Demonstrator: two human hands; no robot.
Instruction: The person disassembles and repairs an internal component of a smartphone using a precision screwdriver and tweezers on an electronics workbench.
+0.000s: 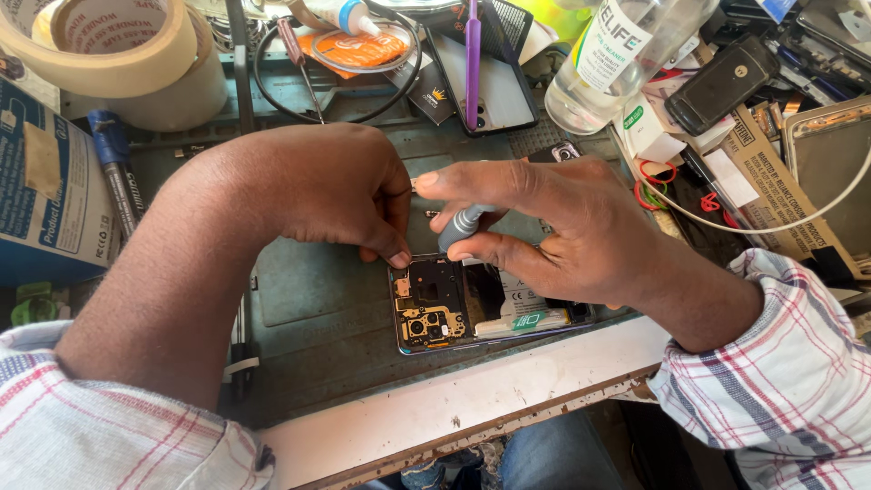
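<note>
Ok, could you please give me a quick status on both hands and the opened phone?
Right hand grips grey screwdriver, tip down. Left hand steadies opened phone with exposed circuit board at its top edge. Nothing blocking the phone.

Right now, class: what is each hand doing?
Left hand: closed, fingertips pressing the opened phone.
Right hand: closed, holding a screwdriver.

The person is wearing a white shirt checked with thin red and blue-grey lines. Both sleeves are sitting rolled up above the forearms. The left hand (pixel 336 191) and right hand (pixel 553 227) are showing bare, ringless fingers.
</note>
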